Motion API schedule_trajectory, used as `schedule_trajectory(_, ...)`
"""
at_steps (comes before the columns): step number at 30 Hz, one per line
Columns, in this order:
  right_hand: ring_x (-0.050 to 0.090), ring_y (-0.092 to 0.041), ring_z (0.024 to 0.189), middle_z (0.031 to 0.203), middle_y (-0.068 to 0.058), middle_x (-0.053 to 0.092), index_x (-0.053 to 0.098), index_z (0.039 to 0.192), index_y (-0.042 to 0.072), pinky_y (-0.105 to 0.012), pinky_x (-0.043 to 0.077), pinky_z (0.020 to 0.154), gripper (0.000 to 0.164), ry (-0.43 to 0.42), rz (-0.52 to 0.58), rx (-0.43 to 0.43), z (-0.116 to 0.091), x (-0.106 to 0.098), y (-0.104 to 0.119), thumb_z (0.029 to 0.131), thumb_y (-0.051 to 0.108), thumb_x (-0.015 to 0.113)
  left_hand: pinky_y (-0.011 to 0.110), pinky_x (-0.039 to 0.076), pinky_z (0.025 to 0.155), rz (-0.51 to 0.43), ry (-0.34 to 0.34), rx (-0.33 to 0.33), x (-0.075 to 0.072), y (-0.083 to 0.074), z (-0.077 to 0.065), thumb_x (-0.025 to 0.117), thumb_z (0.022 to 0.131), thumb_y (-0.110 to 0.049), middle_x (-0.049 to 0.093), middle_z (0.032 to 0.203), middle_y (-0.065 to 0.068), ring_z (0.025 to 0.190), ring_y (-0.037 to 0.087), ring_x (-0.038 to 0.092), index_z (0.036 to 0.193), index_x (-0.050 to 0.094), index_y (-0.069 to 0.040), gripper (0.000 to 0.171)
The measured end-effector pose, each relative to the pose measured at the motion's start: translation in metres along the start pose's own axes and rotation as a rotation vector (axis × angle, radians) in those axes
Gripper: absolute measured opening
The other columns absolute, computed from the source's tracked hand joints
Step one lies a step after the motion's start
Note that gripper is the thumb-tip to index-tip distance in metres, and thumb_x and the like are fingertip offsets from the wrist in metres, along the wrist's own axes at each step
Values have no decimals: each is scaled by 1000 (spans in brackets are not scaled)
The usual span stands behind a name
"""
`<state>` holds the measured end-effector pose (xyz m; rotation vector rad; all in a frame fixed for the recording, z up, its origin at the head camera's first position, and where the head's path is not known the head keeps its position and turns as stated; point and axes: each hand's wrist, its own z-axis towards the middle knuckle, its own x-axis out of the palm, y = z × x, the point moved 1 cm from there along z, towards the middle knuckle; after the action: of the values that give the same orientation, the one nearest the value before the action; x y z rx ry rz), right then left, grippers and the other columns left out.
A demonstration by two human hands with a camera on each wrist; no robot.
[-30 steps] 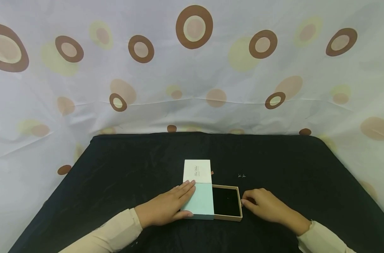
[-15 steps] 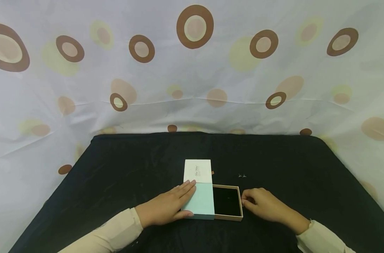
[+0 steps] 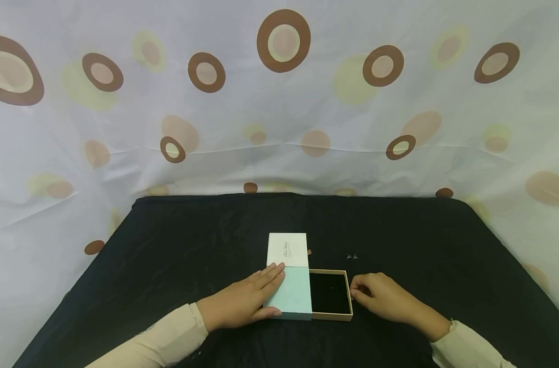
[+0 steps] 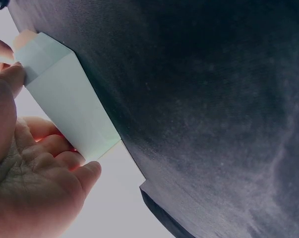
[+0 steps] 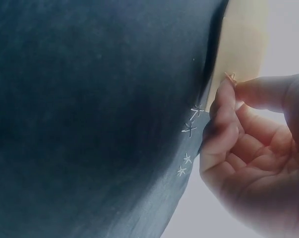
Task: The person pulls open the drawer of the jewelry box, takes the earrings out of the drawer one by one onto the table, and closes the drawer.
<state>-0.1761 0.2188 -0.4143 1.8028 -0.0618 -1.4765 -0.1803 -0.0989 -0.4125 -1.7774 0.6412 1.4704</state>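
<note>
A flat two-part box lies on the table, with a pale blue sleeve (image 3: 295, 291) at the near end and a white section (image 3: 287, 248) beyond it. My left hand (image 3: 242, 299) rests on the sleeve, fingers straight, thumb by its near edge. From the sleeve's right side a tan drawer (image 3: 332, 317) stands partly out, black-lined, with a tiny speck visible inside. My right hand (image 3: 385, 299) is at the drawer's outer end. In the right wrist view its thumb and forefinger pinch a small orange ribbon tab (image 5: 231, 78) against the drawer front (image 5: 238, 44).
Tiny silvery star-shaped pieces (image 3: 352, 256) lie on the black cloth (image 3: 399, 230) beyond the right hand; the right wrist view shows several stars (image 5: 189, 130). A small orange tab (image 3: 309, 251) pokes out of the white section. A patterned curtain (image 3: 279, 117) hangs behind the table.
</note>
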Motion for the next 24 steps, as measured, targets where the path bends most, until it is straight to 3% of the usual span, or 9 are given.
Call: schedule_trajectory(24,38,3,48,59,14,45,62,79,16,-18,36,45,17,5,-10,-31,7,2,7,94,12,59,38,24,116,-7,-3,-8,-1,-1,0,41,99,-50,15,160,8,146,21,17,152,23,-5,72)
